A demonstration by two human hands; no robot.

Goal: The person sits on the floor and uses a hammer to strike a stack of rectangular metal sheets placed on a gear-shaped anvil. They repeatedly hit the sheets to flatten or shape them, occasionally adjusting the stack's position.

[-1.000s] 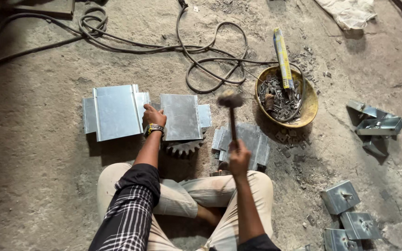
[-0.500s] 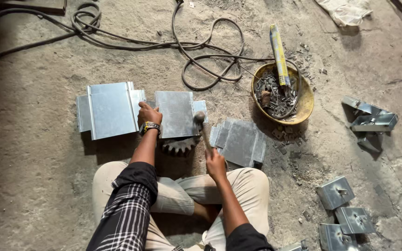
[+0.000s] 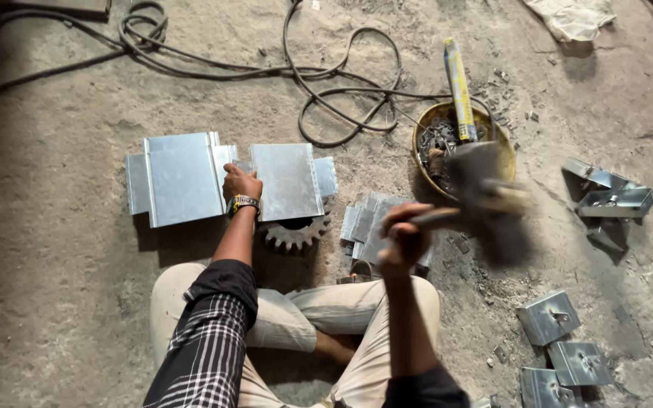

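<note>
Head view, person: sits cross-legged on the floor (image 3: 54,302), both arms reach forward.
Left hand (image 3: 240,183): closed, pressing down on the near edge of a folded metal sheet (image 3: 287,180); a watch (image 3: 243,202) is on the wrist.
Sheet: lies flat on a gear (image 3: 295,234), whose teeth show under its near edge; its long axis runs away from the person.
Second sheet (image 3: 181,177): just beside the first one, on the left, flat on the floor.
Right hand (image 3: 404,234): closed around the handle of a hammer (image 3: 485,198), raised above the floor.
Hammer: blurred; the handle runs from the hand toward the right, nearly level, and the head is at the right end, in front of a bowl (image 3: 503,148).
Bowl: yellow, round, holds dark metal scraps; a yellow tube (image 3: 459,89) leans on its far rim.
Small sheets (image 3: 368,223): a pile under the right hand.
Brackets (image 3: 549,317): on the floor at the right, well apart from the hands.
Cable (image 3: 341,83): loops on the floor beyond the sheets.
</note>
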